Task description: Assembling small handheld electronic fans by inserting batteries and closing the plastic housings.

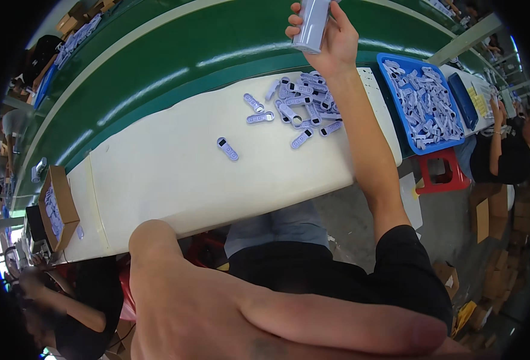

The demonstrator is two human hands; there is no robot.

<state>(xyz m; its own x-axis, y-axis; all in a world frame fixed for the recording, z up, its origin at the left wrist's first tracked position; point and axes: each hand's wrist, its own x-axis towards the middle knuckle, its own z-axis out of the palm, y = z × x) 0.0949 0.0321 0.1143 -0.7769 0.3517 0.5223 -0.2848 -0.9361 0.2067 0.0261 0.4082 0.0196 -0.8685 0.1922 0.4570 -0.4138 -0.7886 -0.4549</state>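
My right hand [334, 45] is raised at the top, with its fingers wrapped round a glossy pale-lavender cylinder [311, 27], whose upper end is cut off by the picture's edge. Below that forearm lies a heap of small lavender oblong casings [304, 99], each with a dark patch at one end. One loose casing [227, 149] rests apart, to the left of the heap. Very large and close at the bottom is my left hand [265, 318], one digit stretched to the right; its other fingers are mostly out of the picture, and I see nothing held.
The white worktable [163, 162] runs along a green conveyor belt [175, 66]. A blue tray [418, 147] full of similar parts stands at the right, above a red stool [442, 174]. At the left edge is a cardboard box [67, 204]. Other people sit on both sides.
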